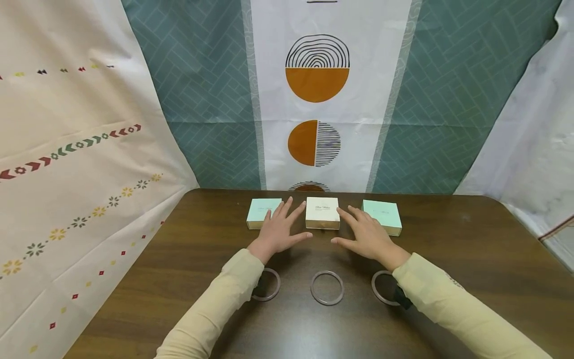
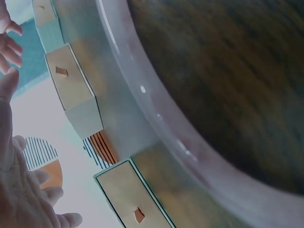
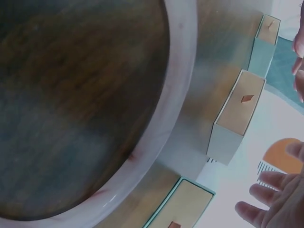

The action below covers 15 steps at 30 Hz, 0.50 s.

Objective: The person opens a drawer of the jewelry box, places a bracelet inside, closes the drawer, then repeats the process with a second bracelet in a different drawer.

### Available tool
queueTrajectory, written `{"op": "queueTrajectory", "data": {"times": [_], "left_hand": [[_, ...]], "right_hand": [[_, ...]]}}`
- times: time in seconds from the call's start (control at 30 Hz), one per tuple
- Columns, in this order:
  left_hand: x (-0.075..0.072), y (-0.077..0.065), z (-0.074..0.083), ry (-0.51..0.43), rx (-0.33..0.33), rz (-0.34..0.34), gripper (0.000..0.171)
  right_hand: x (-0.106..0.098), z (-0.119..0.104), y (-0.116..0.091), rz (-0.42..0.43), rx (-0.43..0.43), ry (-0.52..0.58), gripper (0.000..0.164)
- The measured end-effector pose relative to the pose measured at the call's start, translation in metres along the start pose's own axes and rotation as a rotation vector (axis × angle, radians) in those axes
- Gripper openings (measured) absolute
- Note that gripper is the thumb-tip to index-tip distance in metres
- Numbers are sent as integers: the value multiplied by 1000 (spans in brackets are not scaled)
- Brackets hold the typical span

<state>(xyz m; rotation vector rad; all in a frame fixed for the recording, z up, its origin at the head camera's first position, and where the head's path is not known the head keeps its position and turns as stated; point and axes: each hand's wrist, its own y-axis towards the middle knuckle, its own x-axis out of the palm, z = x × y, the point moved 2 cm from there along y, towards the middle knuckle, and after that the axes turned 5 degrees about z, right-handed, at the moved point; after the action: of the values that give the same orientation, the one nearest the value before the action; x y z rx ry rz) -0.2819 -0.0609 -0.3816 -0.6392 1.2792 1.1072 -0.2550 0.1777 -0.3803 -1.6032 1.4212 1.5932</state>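
Observation:
My left hand (image 1: 279,231) is spread out, palm down and holding nothing, by the left mint-green box (image 1: 261,207). Similarly spread and holding nothing, my right hand (image 1: 368,234) is beside the right mint-green box (image 1: 386,214). Between the fingertips of both hands sits a white box (image 1: 322,212) with small dark lettering. Three pale pinkish bangles lie in a row nearer me: a left bangle (image 1: 278,284) partly hidden by the left wrist, a middle bangle (image 1: 312,288), and a right bangle (image 1: 374,286) under the right wrist. One bangle (image 2: 147,102) looms large in the left wrist view.
All three boxes stand along the far edge of the dark wooden table (image 1: 466,259). Small tabs show on their front faces in both wrist views. Behind hangs a green and white patterned cloth (image 1: 215,99); a cream embroidered cloth (image 1: 67,199) drapes down the left side.

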Motion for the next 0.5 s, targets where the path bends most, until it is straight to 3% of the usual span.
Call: {"op": "queueTrajectory", "data": {"times": [0.3,0.5], "left_hand": [[-6,2,-7,-48,33,103,78],[-10,2,-11,-75,45,126,76]], "right_hand": [[-5,-4,4,19,17,48,78],[-4,-7,4,38,19,81,74]]}}
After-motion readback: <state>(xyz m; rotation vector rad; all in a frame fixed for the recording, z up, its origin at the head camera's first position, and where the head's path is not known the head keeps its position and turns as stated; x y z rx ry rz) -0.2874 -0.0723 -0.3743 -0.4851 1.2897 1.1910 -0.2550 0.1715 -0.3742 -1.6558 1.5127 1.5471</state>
